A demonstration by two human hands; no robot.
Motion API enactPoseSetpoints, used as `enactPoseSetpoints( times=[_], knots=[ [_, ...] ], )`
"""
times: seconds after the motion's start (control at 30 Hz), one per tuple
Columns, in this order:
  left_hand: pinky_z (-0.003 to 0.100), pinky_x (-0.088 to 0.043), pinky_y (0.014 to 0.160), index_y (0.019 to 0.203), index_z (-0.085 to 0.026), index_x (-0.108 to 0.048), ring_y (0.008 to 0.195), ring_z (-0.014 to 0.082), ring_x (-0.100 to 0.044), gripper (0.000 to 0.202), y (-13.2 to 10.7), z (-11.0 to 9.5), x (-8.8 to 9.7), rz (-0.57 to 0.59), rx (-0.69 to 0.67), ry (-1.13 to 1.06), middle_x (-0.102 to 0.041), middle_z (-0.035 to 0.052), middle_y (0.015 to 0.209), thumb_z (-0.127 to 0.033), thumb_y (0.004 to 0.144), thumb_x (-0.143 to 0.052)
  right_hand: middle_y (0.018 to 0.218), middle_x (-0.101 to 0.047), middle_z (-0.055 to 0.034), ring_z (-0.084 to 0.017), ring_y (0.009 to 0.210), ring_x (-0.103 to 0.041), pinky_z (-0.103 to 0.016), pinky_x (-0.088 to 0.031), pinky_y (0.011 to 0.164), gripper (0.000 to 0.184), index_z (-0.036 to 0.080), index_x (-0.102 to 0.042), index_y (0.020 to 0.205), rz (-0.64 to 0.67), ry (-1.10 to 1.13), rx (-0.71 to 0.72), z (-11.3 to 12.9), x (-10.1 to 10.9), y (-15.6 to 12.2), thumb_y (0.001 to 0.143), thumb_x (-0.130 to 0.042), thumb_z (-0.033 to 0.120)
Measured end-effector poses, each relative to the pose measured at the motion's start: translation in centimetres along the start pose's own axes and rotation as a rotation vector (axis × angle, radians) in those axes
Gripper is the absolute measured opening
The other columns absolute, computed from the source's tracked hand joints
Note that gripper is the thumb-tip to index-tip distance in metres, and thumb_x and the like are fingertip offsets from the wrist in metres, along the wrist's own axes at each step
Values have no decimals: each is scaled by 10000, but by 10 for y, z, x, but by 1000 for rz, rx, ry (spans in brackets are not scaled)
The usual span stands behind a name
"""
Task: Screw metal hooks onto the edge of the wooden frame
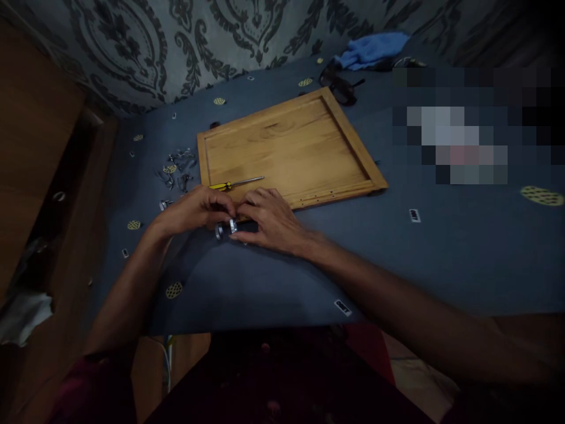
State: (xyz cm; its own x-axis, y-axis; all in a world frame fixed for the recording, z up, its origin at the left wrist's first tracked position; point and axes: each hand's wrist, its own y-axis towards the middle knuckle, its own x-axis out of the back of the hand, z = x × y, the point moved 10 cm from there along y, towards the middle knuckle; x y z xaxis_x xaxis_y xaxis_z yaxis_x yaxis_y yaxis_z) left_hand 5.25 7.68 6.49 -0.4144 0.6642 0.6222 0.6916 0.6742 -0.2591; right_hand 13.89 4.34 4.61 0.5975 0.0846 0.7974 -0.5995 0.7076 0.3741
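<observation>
A wooden panel [273,150] with a raised frame, like a cabinet door, lies on the cloth-covered table. Across its near left part rests a yellow-and-black screwdriver [225,185], its shaft pointing right. Just off the panel's near edge, my right hand [273,221] has thumb and fingers closed around a shiny metal cabinet hinge [233,225]. My left hand [198,209] meets it from the left, fingers bent in a pinch close to the hinge; whatever lies between those fingertips is hidden. A round metal part [219,230] shows just below them.
Several loose metal pieces [180,162] lie left of the panel, with another shiny piece [165,204] by my left wrist. Sunglasses [342,88] and a blue cloth [375,50] sit behind the panel. A blurred-out patch covers the right side. A patterned wall [247,35] stands behind.
</observation>
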Motion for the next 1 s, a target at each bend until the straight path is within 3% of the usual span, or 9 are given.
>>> enactPoseSetpoints(
  times=[0.23, 0.47, 0.6, 0.77, 1.0],
  knots=[
    [214, -477, 645, 922, -158, -793, 668, 128, -645, 195, -4, 3, 3, -19, -22, -14, -745, 35, 779, -335, 884, -719, 1055, -657, -96, -280, 994, -520, -418, -371, 901, 496, 177, -765, 1139, 10, -3, -3, -1, -2, 0, 929, -706, 623],
    [269, -511, 798, 1112, -171, -763, 857, 177, -670, 320, -27, 0, 21, -215, 2, 87, -747, 55, 953, -422, 915, -737, 1101, -676, -103, -287, 1034, -538, -416, -375, 915, 521, 191, -741, 1241, 3, -2, 19, 1, -1, -1, 937, -704, 613],
    [384, -495, 975, 1211, -210, -717, 1117, 273, -597, 492, -44, -4, 8, -325, 14, 334, -679, 92, 1165, -537, 855, -813, 1110, -693, -96, -285, 1042, -554, -410, -381, 913, 483, 196, -749, 1211, 3, 5, 20, 1, -1, -1, 927, -731, 587],
    [435, -480, 995, 1256, -230, -705, 1126, 290, -548, 564, -53, -3, -13, -424, -12, 439, -631, 87, 1194, -656, 887, -724, 1111, -710, -106, -289, 1046, -573, -416, -394, 916, 454, 166, -760, 1165, 10, -4, -2, 0, -1, -1, 913, -765, 543],
    [435, -469, 980, 1295, -254, -705, 1129, 293, -526, 563, -53, -4, -21, -497, -50, 453, -618, 88, 1216, -664, 911, -682, 1142, -712, -110, -301, 1091, -592, -432, -416, 928, 506, 188, -748, 1250, 9, 2, 3, -2, -2, -3, 912, -756, 564]
  ],
)
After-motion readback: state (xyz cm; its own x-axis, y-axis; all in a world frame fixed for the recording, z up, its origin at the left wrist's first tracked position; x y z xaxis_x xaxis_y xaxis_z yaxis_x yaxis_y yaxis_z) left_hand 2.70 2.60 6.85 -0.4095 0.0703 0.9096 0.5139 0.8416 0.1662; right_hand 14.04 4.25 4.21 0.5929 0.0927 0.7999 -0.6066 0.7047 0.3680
